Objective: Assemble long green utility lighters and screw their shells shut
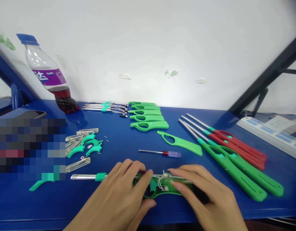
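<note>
Green lighter casing (160,194): long axis crosswise, metal tube (82,177) leftward. Lies under gripping left hand (124,189); right hand (207,189) pinches clear tank (178,178).

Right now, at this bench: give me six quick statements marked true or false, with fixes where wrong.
1. The left hand is on a green handle. True.
2. The right hand has its thumb and fingers on a clear tube. True.
3. The screwdriver is in the right hand. False: it lies on the table, beyond both hands.
4. The bottle has a red cap. False: the cap is blue.
5. The red lighters lie right of the screwdriver. True.
6. The power strip is at the picture's left edge. False: right edge.
</note>
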The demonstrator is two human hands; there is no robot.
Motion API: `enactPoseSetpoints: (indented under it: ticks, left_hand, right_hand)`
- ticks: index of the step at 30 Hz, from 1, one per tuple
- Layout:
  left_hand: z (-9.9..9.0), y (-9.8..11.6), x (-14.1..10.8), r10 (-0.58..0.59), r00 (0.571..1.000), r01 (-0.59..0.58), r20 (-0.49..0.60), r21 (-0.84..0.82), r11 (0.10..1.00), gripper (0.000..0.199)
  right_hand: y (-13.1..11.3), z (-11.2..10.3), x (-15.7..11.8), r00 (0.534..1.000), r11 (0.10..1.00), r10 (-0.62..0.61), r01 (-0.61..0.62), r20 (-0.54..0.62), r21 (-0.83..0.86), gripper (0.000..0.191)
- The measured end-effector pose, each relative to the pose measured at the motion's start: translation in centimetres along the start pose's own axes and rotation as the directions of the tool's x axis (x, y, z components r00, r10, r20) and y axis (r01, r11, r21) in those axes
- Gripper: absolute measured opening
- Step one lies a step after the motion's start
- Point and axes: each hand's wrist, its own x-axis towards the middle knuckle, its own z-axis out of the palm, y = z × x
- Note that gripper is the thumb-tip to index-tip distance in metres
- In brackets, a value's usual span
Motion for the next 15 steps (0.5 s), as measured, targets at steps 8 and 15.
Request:
enactPoseSetpoints:
  ticks: [8,15]
  left_hand:
    - [0.26,0.03,-0.07,0.027,0.996,-0.028,0.082,0.009,1.000,0.031]
    - [0.03,0.41,0.23,-0.018,0.993,0.021,0.119,-0.029,0.999,0.028]
  right_hand:
    - [-0.08,-0.49,0.22,1.000,0.999,-0.017,0.017,0.014,0.034,0.015]
    - [-0.17,-0.35,0.27,1.000,0.998,0.018,-0.018,0.007,0.058,0.013]
